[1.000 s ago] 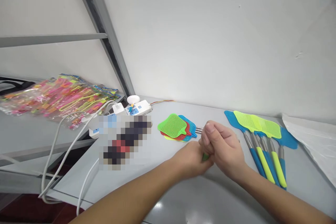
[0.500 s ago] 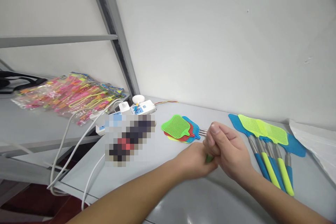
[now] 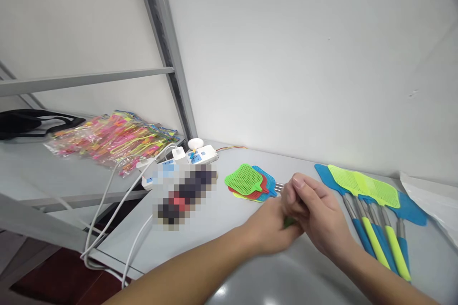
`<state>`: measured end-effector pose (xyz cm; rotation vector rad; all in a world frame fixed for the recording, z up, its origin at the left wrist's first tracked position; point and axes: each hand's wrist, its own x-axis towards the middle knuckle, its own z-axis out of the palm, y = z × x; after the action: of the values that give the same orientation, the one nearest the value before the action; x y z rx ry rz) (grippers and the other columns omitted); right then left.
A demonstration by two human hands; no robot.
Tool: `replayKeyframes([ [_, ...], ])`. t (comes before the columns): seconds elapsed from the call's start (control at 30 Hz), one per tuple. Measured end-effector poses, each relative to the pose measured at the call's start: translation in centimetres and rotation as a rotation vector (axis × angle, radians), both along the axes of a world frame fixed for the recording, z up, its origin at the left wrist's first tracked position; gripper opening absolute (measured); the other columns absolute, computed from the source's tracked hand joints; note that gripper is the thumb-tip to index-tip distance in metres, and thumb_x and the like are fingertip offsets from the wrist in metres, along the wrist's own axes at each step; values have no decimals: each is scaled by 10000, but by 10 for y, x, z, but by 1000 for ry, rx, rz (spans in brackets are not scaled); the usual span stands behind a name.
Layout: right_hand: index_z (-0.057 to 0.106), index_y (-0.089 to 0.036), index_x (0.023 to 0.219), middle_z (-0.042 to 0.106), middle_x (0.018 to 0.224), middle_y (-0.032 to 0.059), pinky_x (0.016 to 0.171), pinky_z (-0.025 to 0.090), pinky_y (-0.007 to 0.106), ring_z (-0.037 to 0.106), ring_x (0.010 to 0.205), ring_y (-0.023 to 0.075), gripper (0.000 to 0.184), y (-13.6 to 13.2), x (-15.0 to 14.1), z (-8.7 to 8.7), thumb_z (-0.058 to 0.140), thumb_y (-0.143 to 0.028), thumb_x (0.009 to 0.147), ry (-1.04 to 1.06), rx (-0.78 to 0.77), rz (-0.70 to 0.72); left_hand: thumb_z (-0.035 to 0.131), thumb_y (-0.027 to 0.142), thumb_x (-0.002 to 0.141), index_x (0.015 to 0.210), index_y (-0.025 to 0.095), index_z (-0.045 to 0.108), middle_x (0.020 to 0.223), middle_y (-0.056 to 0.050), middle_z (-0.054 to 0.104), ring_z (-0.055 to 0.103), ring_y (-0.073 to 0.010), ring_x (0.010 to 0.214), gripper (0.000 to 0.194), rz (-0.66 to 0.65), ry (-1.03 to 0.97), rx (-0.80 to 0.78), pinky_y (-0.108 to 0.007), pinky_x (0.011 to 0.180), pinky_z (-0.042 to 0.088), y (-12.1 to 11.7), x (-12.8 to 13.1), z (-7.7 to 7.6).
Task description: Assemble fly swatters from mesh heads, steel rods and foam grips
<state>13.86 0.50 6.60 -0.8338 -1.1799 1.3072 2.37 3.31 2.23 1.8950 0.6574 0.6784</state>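
My left hand [image 3: 274, 228] is closed, with a bit of green handle [image 3: 288, 222] showing between it and my right hand. My right hand [image 3: 318, 212] is curled into a fist against the left, thumb on top. Metal shafts [image 3: 279, 187] run into the two hands from a fanned stack of fly swatters. Their mesh heads overlap: a green head [image 3: 243, 178] on top, a red head [image 3: 264, 188] and a blue head [image 3: 268, 178] under it, and a yellow edge at the bottom. Fingers hide most of the handles.
Several blue and yellow-green fly swatters [image 3: 365, 186] lie at right beside a white sheet [image 3: 432, 200]. Left of my hands are a blurred-out object [image 3: 186, 195], power strips [image 3: 203, 155] and white cables [image 3: 95, 219]. Bagged colourful items [image 3: 118, 140] lie on the side shelf [image 3: 53, 171].
The view has shifted, so the scene sits farther right and slightly lower. Both hands keep nearly the same pose, and the stacked swatter heads stay beside them.
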Motion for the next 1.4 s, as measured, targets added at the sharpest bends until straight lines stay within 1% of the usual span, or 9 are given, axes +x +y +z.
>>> replayKeyframes([
  [0.1, 612, -206, 747, 407, 575, -31, 536, 311, 261, 393, 565, 120, 370, -1, 4, 7, 460, -475, 950, -137, 49, 45, 487, 232, 883, 783, 166, 579, 750, -16, 580, 528, -157, 729, 151, 10, -46, -19, -269, 659, 404, -5, 0, 3],
  [0.2, 682, -221, 903, 627, 864, 54, 705, 439, 302, 570, 827, 194, 447, 7, 10, 21, 400, -566, 939, -269, 108, 30, 429, 335, 941, 731, 175, 530, 630, 18, 482, 440, -123, 604, 283, 63, -73, -107, -258, 586, 353, -8, 0, 4],
  [0.37, 670, -223, 946, 657, 917, 46, 850, 456, 332, 604, 927, 206, 394, 53, 17, 38, 437, -540, 930, -566, 103, -69, 452, 380, 938, 818, 195, 493, 573, 60, 396, 357, -94, 526, 224, 160, -196, -244, -235, 545, 312, -9, -1, 5],
  [0.47, 653, -197, 1043, 677, 982, 69, 787, 461, 320, 611, 931, 213, 425, 93, 11, 25, 429, -537, 923, -966, 32, 83, 455, 417, 936, 832, 198, 462, 561, 74, 377, 330, -76, 480, 243, 175, -252, -349, -219, 513, 310, -8, -2, 4],
  [0.63, 683, -122, 988, 685, 941, 130, 692, 437, 323, 611, 818, 248, 600, 144, -17, -11, 733, -610, 643, -1202, 19, 189, 455, 487, 923, 817, 208, 442, 525, 95, 348, 263, -52, 393, 299, 121, -368, -543, -195, 405, 252, -6, 1, 0],
  [0.77, 658, -124, 989, 658, 1002, 166, 696, 405, 342, 590, 897, 307, 753, 158, -33, -20, 808, -645, 466, -1333, -4, 171, 478, 532, 891, 793, 212, 455, 493, 106, 323, 253, -53, 353, 335, 133, -378, -654, -195, 372, 261, -5, 2, -4],
  [1.13, 546, -192, 865, 586, 755, 12, 550, 336, 278, 487, 645, 153, 466, 170, -33, -29, 750, -531, 619, -1163, -33, 210, 520, 547, 856, 719, 194, 507, 450, 89, 332, 324, -71, 382, 379, 107, -229, -689, -213, 409, 306, -2, 3, -12],
  [1.27, 506, -195, 720, 488, 616, -34, 510, 295, 266, 397, 565, 117, 356, 160, -32, -18, 720, -477, 674, -1039, -24, 254, 518, 543, 860, 701, 198, 488, 437, 105, 290, 255, -57, 362, 381, 74, -246, -718, -201, 385, 285, 1, 5, -9],
  [1.4, 544, -182, 756, 523, 665, -19, 552, 356, 259, 452, 611, 125, 344, 145, -21, 5, 622, -517, 772, -893, 13, 277, 510, 513, 879, 700, 200, 485, 416, 115, 262, 207, -52, 342, 362, 15, -303, -743, -191, 356, 248, 2, 4, -8],
])
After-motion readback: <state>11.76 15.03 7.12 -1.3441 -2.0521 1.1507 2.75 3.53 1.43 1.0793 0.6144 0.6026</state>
